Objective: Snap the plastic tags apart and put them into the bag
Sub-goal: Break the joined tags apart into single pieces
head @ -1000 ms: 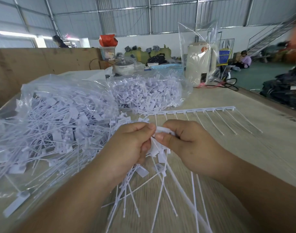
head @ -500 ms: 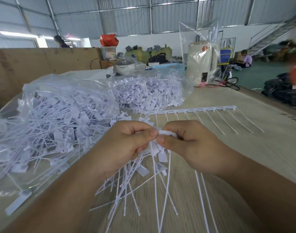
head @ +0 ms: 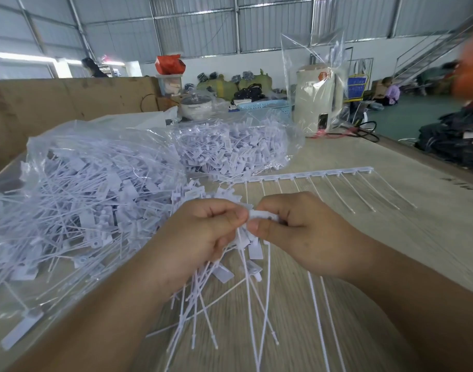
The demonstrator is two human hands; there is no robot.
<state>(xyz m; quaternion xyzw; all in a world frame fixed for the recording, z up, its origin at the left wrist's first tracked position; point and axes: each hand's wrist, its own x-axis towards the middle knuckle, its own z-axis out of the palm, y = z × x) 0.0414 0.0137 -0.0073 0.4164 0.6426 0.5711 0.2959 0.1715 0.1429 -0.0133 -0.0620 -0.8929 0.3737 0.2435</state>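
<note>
My left hand [head: 200,234] grips a bundle of loose white plastic tags [head: 224,299] whose thin tails hang down over the table. My right hand [head: 302,232] pinches the head end of a white tag strip [head: 264,214] between thumb and fingers, right against my left fingertips. A large clear bag [head: 77,200] full of separated tags lies open at the left, its mouth toward my hands. Another uncut strip of joined tags [head: 324,174] lies flat on the table beyond my hands.
A second clear bag of tags [head: 230,149] sits behind the first. A cardboard wall [head: 69,103] runs along the far left. A cream appliance wrapped in plastic [head: 317,100] stands at the back. The wooden table [head: 391,224] extends right to its edge.
The bundle in my left hand has grown and its tails fan out more. My hands stay together at the strip's head, shifted slightly.
</note>
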